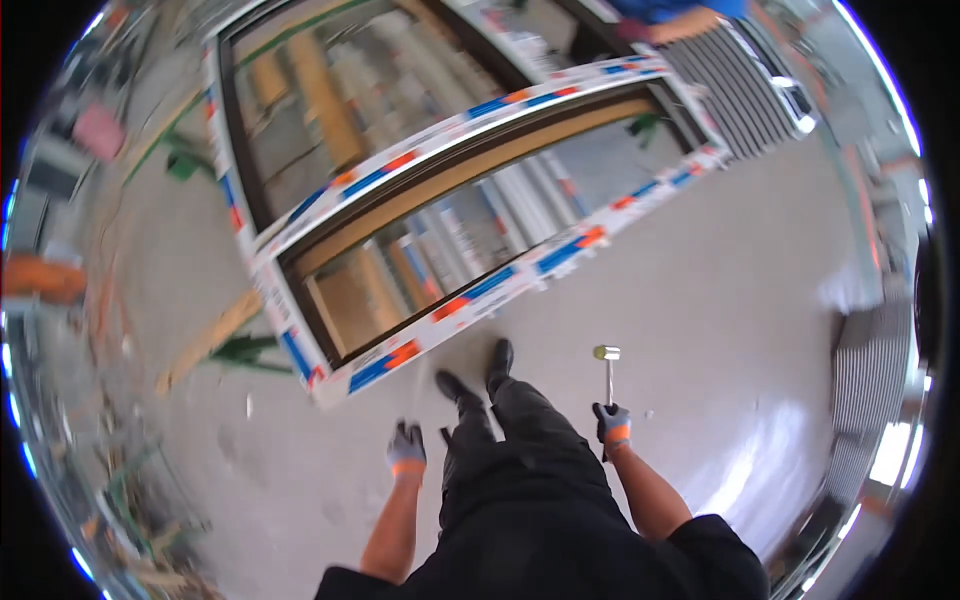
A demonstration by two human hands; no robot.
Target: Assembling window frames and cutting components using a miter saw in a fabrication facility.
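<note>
My right hand (615, 428), in a grey and orange work glove with dark fingers, is wrapped round the handle of a mallet (610, 380). The mallet's silver head with a yellowish face points away from me, over the floor. On the other side of my legs hangs my left hand (406, 450), gloved alike. Its fingers are curled in, and what they hold, if anything, is hidden. Ahead lies a large window frame (470, 302), dark inside and covered with white film printed in blue and orange. Both hands are apart from it.
Wooden beams (325, 100) and several long pale profiles (520, 205) show through the frame's openings. A green stand (250, 350) and a plank (215, 340) are at its left. A person in blue (680, 12) is beyond, near a ribbed grey surface (735, 90). Stacked grey sheets (868, 375) stand right.
</note>
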